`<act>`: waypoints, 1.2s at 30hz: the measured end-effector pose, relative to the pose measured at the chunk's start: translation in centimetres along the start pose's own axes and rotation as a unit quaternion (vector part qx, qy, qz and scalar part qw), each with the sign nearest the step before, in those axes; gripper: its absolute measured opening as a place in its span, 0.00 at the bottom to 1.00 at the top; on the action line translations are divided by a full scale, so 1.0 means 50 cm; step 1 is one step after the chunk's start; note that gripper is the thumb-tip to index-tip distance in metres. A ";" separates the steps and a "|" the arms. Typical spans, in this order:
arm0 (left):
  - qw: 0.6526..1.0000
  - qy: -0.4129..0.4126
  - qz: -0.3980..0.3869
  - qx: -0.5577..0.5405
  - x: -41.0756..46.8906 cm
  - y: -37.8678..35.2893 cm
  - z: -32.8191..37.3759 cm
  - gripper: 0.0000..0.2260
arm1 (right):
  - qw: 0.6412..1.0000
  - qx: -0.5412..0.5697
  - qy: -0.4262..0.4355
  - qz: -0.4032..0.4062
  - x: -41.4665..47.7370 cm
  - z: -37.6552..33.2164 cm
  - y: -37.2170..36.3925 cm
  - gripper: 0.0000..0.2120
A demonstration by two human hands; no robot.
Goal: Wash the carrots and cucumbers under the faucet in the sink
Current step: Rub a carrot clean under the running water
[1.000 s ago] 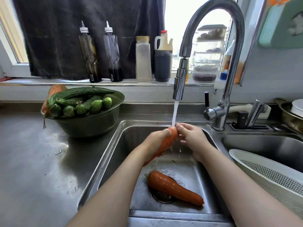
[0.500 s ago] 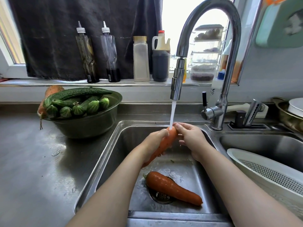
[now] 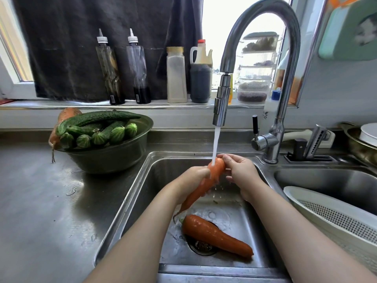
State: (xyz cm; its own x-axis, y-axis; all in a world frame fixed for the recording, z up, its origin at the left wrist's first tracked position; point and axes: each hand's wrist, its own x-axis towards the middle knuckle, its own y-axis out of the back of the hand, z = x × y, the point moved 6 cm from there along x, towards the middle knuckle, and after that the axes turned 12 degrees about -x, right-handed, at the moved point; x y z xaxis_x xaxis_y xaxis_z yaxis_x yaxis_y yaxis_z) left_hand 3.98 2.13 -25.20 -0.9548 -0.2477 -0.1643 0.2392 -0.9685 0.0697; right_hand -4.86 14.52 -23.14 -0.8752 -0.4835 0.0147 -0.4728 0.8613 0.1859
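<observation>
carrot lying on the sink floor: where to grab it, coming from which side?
Take the lying carrot round its thick half, from straight above, fingers across its width. It lies flat and slanted over the drain, thick end far-left, thin tip near-right; the wet taper would likely slip. The held carrot hangs tip-down near the thick end, so approach from the right.

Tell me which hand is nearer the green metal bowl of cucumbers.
Left. The left hand grips the held orange carrot on the side toward the green metal bowl; the right hand pinches its thick end, farther right.
</observation>
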 end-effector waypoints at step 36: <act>0.998 0.023 -0.035 -0.054 -0.003 0.006 -0.010 0.17 | 0.999 -0.032 0.010 0.007 0.030 0.024 -0.006 0.10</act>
State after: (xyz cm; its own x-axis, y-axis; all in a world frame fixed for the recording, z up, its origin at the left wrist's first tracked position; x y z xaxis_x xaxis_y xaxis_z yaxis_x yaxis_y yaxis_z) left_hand 4.28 1.84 -25.66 -0.9615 -0.1778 -0.2096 0.1919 -0.9802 -0.0491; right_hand -6.16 13.73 -24.35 -0.8793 -0.4748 0.0378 -0.4519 0.8567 0.2487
